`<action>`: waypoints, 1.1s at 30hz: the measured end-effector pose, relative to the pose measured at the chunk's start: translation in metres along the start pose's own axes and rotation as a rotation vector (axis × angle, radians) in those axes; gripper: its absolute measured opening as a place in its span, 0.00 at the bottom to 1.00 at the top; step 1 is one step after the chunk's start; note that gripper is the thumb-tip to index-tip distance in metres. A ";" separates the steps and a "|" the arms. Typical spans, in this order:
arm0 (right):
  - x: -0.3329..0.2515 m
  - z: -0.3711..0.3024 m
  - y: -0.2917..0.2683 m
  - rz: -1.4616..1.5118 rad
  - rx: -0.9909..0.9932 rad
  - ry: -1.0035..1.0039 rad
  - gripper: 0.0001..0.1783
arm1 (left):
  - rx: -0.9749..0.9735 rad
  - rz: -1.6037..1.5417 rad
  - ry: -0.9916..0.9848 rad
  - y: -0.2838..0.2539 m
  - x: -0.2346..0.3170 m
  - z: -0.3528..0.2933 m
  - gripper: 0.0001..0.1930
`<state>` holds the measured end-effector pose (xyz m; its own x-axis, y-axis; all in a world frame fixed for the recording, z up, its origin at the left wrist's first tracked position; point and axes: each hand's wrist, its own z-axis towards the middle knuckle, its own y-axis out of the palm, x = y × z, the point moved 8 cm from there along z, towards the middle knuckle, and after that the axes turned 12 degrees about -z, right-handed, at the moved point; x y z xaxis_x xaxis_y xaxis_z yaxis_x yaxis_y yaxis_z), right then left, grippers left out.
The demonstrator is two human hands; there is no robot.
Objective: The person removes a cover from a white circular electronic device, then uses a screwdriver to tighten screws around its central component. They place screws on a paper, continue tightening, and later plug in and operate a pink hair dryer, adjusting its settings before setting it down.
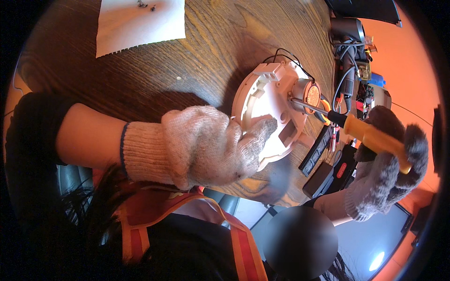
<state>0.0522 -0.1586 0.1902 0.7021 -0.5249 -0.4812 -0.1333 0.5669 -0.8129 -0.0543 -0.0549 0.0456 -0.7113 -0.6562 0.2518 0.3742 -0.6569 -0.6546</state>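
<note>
Head view, table: the dark wooden table point(206, 42) fills the upper and middle part of the frame; its far right edge meets an orange surface point(408, 61), and its near edge runs at the lower middle of the frame, just under the white housing.
Head view, open room: bare wood lies in the upper middle, between the white paper sheet point(140, 23) at the upper left and the round housing; on the right the room is narrow, because a pile of cables and tools point(351, 70) stands close to the housing.
Head view, paper sheet: it carries a few small dark screws point(146, 5) near the top edge of the frame.
Left hand: the left hand point(206, 147), in a pale knitted glove, is curled and presses on the left rim of the round white plastic housing point(274, 112); the thumb lies over the lower edge of it.
Right hand: the right hand point(389, 164), in a grey glove, is closed around the yellow handle of the screwdriver point(361, 133).
Screwdriver axis: its long axis goes from the lower right up to the left; the metal tip points to the small round motor point(309, 93) on the housing and seems to touch it.
Housing place: centre right of the frame, flat on the table near the near edge, with thin black wires point(290, 58) looping over its top.
Below: a black case point(323, 175) lies under the screwdriver, just beside the housing.
</note>
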 end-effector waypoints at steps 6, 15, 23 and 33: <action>0.001 -0.021 -0.021 -0.327 0.489 0.114 0.20 | 0.142 0.236 0.072 0.005 0.006 -0.010 0.18; 0.001 -0.014 -0.012 -0.171 0.329 -0.086 0.24 | 0.007 0.102 0.016 -0.007 0.003 0.006 0.16; 0.003 -0.026 -0.009 -0.409 0.511 0.070 0.19 | 0.047 -0.140 -0.083 -0.011 -0.003 0.011 0.16; 0.008 -0.015 -0.001 -0.022 0.392 0.033 0.21 | 0.051 -0.107 -0.043 -0.005 -0.003 0.007 0.17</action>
<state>0.0470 -0.1728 0.1818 0.6784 -0.5559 -0.4803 0.1631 0.7514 -0.6394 -0.0503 -0.0525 0.0528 -0.7231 -0.5960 0.3491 0.3281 -0.7411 -0.5857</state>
